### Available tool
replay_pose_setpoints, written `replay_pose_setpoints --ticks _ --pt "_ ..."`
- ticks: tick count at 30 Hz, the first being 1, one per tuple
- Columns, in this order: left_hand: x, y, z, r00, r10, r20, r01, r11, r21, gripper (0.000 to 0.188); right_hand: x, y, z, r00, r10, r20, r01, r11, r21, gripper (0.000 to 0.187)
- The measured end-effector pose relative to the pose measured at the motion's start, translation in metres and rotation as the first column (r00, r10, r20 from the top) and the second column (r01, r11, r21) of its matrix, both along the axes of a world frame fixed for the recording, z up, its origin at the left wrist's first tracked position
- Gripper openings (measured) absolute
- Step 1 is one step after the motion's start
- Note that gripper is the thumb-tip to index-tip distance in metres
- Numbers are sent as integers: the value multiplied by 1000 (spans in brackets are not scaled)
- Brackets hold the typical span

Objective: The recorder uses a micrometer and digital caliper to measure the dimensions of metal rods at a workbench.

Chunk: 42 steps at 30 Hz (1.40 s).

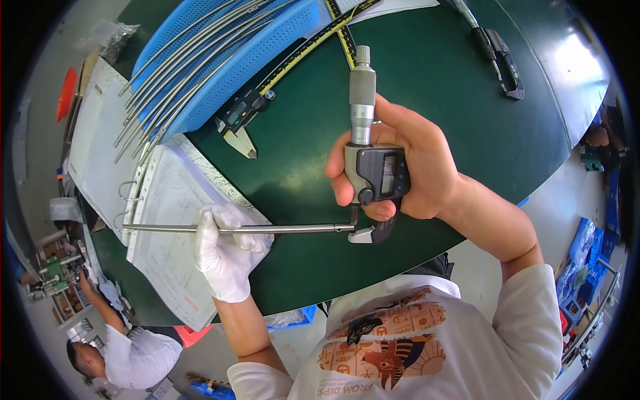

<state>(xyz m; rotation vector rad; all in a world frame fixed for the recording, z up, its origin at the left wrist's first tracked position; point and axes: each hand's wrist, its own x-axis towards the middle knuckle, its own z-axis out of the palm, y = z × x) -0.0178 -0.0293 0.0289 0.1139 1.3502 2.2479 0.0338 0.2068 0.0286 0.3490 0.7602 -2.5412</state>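
My right hand (407,170), bare, grips a digital micrometer (373,167) upright over the green table (467,100), thumb up against its silver barrel. My left hand (225,250), in a white glove, is closed around a long thin metal rod (293,229) held level. The rod's right end sits in the micrometer's jaw just below my right hand. The rod's left end reaches over an open ring binder (167,220).
A blue perforated tray (260,47) holding several more rods lies at the back left. A digital caliper (243,113) and a steel ruler (347,40) lie beside it, and a black tool (503,63) sits far right. Another person (127,357) works at lower left.
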Motion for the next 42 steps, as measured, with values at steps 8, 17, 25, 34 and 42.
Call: replay_pose_setpoints --ticks 8,17,25,34,42 --pt "1 0 0 999 -20 27 20 1000 -1 26 0 -1 0 1000 12 -21 -12 1000 29 73" --pt "0 -1 0 999 13 47 -13 1000 -4 27 2 -2 1 999 20 -46 -19 999 34 68" --pt "1 2 0 1000 8 16 -7 1000 -15 27 0 -3 3 999 20 -49 -14 991 132 74" --pt "0 -1 -1 999 -37 -2 37 999 13 26 1 -2 2 1000 27 -8 -26 999 36 70" --pt "-1 0 0 999 -51 -6 51 998 23 25 2 -4 2 999 27 -22 -26 999 38 63"
